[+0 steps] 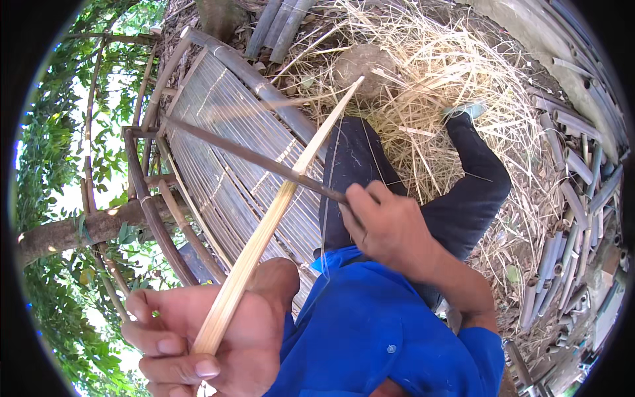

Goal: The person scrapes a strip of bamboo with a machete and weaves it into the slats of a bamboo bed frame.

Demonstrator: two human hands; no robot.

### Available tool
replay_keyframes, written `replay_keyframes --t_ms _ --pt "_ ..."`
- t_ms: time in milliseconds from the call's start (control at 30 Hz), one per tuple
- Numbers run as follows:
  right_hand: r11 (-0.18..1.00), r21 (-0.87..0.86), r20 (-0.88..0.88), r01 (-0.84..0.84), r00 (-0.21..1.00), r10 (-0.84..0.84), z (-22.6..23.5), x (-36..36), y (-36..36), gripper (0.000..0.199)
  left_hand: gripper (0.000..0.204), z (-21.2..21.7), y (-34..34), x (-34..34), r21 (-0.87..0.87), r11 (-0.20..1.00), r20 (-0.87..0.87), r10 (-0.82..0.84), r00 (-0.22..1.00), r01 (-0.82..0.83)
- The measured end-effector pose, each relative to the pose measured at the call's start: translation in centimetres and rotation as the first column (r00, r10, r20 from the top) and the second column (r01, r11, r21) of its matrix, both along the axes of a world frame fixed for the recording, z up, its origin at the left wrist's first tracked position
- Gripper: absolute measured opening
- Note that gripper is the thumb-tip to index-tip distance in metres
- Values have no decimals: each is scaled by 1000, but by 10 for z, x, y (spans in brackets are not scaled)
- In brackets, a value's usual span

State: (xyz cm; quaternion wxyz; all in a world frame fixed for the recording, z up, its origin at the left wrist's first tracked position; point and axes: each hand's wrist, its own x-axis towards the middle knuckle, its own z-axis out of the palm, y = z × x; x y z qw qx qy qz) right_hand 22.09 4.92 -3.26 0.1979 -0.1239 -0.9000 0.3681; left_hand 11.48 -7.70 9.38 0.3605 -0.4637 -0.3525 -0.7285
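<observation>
A woven bamboo mat [225,132] on a curved pole frame stands to the left, above a heap of dry shavings [463,79]. The left hand [211,331] is curled tight around the lower end of a pale bamboo strip [278,212] slanting up toward the heap. The right hand [390,228] is fisted on a long dark blade [245,155] crossing the strip midway.

Pale split bamboo strip [264,225], slanting upward, crossed by dark long blade [251,157].
</observation>
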Motion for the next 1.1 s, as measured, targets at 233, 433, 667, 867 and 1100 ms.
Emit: replay_keyframes --t_ms 233,433,667,867,1100 --pt "996 81 -50 -38 998 42 -6 12 -9 12 39 -5 -3 -2 61 998 54 11 998 -14" --pt "997 29 21 74 997 -75 -73 -27 21 15 34 7 -11 -16 93 996 123 -27 992 15" --pt "978 48 328 202 922 -206 -211 -62 115 19 41 7 -3 -33 -14 989 44 146 988 -146" --pt "974 -21 517 223 837 -181 -248 -101 172 21 38 20 8 -68 -47 999 105 19 994 -14" --pt "939 -173 388 297 897 -212 -242 -90 161 38 73 -80 51 -123 -143 982 290 -77 954 123"
